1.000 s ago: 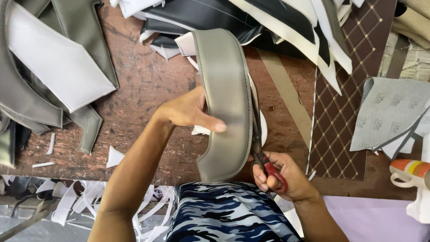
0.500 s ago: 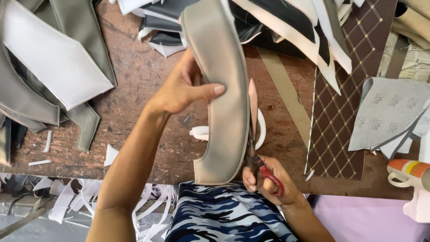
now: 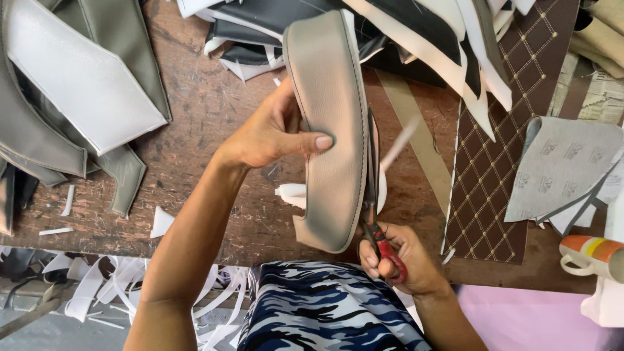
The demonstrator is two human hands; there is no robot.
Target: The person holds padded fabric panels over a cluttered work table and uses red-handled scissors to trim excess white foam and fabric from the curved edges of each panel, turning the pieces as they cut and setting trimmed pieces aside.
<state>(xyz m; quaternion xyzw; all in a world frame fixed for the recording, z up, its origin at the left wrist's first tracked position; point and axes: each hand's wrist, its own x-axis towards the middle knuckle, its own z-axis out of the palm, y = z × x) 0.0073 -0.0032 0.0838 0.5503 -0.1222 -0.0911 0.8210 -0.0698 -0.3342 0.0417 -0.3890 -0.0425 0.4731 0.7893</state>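
We saw the left hand clenched on the pad, a long beige leather piece with stitched edges, thumb pressed on its face, fingers hidden behind. The pad was held up above the counter, tilted, its top end toward the far edge, its rounded bottom end near the near edge just above our lap. The right hand was clenched around the red handles of the scissors. Blades pointed up along the pad's right edge, touching or just beside it; we could not tell whether they were open or closed on the material. A thin pale strip stuck out to the right of the blades, blurred.

On the counter under the pad lay a white scrap. At the far left corner sat a white panel on top of grey leather pieces. Along the far edge was a heap of black and white offcuts. To the right lay a brown quilted sheet with a diamond pattern, and beside it a grey sheet. Near the right edge stood a glue gun with an orange and yellow body. White trimmings lay on the floor below the near edge.
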